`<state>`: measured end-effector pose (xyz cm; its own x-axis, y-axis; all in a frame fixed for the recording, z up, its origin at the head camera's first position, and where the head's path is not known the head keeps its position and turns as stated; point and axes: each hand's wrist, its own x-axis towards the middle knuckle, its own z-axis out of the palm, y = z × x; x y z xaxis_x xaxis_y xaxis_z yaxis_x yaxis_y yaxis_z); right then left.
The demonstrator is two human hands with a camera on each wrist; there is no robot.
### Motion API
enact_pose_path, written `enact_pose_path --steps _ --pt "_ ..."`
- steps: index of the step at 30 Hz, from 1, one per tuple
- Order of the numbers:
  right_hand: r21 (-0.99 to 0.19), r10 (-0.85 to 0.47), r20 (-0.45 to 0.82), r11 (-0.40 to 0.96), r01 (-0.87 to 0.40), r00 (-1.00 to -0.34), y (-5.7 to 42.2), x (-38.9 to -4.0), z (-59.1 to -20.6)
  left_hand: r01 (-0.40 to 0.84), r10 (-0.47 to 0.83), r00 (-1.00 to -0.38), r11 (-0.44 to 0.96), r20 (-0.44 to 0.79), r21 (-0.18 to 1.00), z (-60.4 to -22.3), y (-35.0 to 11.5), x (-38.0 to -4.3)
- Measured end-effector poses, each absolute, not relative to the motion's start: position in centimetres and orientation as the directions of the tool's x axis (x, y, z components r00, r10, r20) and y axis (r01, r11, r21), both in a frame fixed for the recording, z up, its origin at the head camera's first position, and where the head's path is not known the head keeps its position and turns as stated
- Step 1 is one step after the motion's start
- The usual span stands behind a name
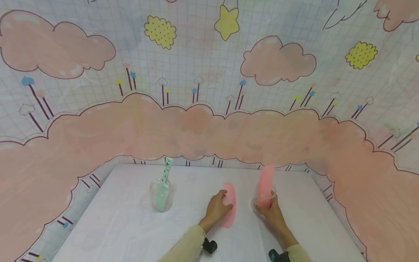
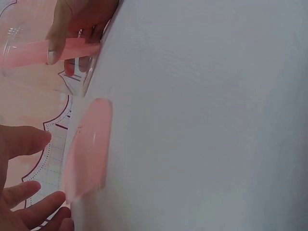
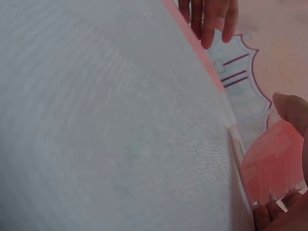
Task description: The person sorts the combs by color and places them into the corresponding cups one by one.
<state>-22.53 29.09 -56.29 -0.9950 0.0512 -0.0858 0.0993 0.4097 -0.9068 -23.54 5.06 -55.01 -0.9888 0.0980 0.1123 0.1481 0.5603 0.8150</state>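
Note:
My left hand (image 1: 216,208) hovers at a pink comb (image 1: 231,195) lying on the white table. Its thumb and fingers are spread around the comb, and in the left wrist view (image 2: 29,207) the fingertips stand close beside it. A clear plastic cup (image 1: 255,202) stands to the right, with my right hand (image 1: 271,214) gripping it low between thumb and fingers. Inside that cup a second pink comb (image 1: 266,178) stands upright, its top above the rim. In the right wrist view this comb (image 3: 274,163) shows its teeth through the cup wall.
On the left of the white table (image 1: 118,214) stands another clear cup (image 1: 170,204). It holds a mint-green item (image 1: 162,194) with a dark-dotted handle leaning over the rim. Behind the table hangs a cloth (image 1: 203,134) printed with clouds and stars.

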Motion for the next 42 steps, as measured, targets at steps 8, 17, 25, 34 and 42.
enact_pose_path --steps 8,17,25,34,42 --pt "-0.913 0.050 -0.074 0.399 0.088 -0.996 29.07 -22.77 -56.14 0.173 0.098 -0.985 0.647 0.144 0.743 -55.03 5.54 -23.75" --pt "-0.905 0.062 -0.111 0.406 0.127 -0.992 29.03 -22.71 -56.00 0.163 0.097 -0.986 0.685 0.133 0.710 -55.12 6.03 -23.45" --pt "-0.912 0.055 -0.097 0.395 0.111 -0.994 29.20 -22.77 -55.97 0.162 0.105 -0.987 0.685 0.123 0.711 -55.22 6.05 -23.62" --pt "-0.915 0.062 -0.103 0.385 0.119 -0.993 29.09 -22.74 -56.24 0.143 0.067 -0.989 0.667 0.132 0.731 -55.61 5.92 -23.86" --pt "-0.909 0.074 -0.089 0.401 0.111 -0.993 29.06 -22.56 -56.19 0.097 0.022 -0.994 0.643 0.108 0.759 -55.66 6.07 -23.84"
